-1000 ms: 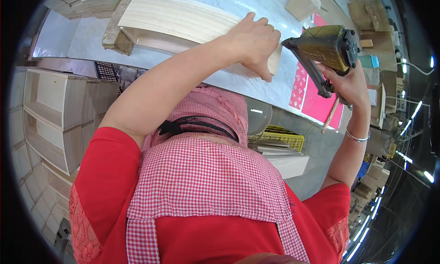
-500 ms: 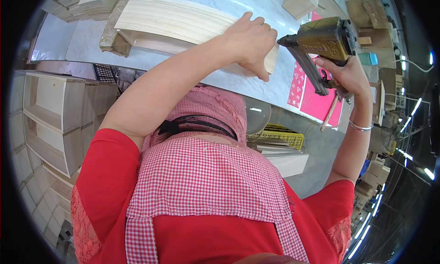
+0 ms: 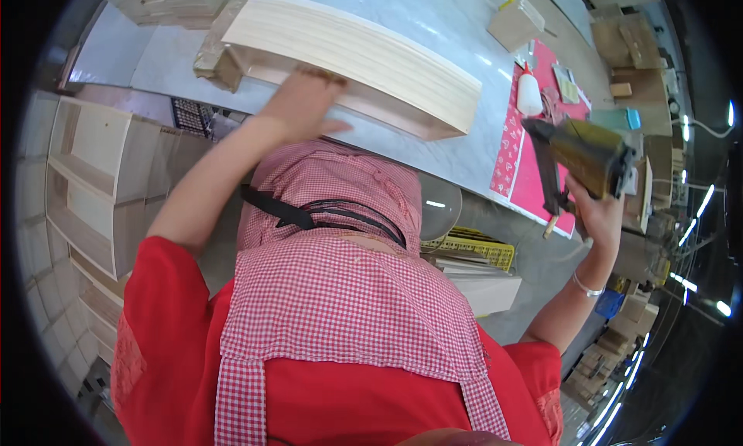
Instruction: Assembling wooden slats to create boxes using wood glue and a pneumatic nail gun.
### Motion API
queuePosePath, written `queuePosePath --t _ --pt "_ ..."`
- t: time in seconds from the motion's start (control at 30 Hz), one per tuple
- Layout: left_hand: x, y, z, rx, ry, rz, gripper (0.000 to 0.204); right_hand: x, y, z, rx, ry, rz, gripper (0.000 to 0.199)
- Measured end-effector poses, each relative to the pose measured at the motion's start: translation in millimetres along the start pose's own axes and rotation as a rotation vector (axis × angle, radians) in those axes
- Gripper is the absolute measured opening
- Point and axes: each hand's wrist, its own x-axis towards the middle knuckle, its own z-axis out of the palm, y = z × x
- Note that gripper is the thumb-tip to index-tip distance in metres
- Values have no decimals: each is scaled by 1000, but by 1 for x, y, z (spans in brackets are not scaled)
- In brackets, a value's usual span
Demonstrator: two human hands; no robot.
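Observation:
A long, pale wooden box [image 3: 364,55] lies on the table with its open side facing me. My left hand [image 3: 302,105] is at that open side, left of the middle. Its thumb stands apart from the fingers, whose tips are blurred against the box's inside; I see nothing held in it. On the right, my right hand [image 3: 594,210] grips a pneumatic nail gun [image 3: 584,156] by its handle. The gun is raised over the table's right end, its dark nose toward the box but apart from it.
The marble-patterned table [image 3: 457,164] carries a pink sheet [image 3: 534,183] with a white glue bottle [image 3: 529,94]. A small wooden block-like box [image 3: 516,24] stands at the back. Stacked wooden drawers [image 3: 93,152] rise at the left. A yellow crate [image 3: 484,249] sits below the table.
My left hand has left the box's right end and moved left to its open side. My right hand has drawn the nail gun right and nearer to me, away from the box.

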Motion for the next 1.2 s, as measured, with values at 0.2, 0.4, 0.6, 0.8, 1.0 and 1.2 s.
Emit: queuePosePath --t 0.2,0.4,0.6,0.8,1.0,1.2 --pt "32 -3 53 -433 -360 -167 66 -44 24 -21 15 31 42 50" --pt "86 115 47 -553 -318 -196 53 -26 -1 -18 1 -25 219 51" --pt "10 76 -1 -1028 -80 69 37 -16 1 -17 -75 14 -55 26" --pt "42 -10 -12 -1608 120 -435 38 14 -40 4 -119 -129 -21 53" --pt "92 -32 12 -2096 -318 -465 32 35 -76 21 -195 -188 -176 51" --pt "109 -46 48 -2276 -648 -249 25 49 -104 37 -165 -250 -243 47"
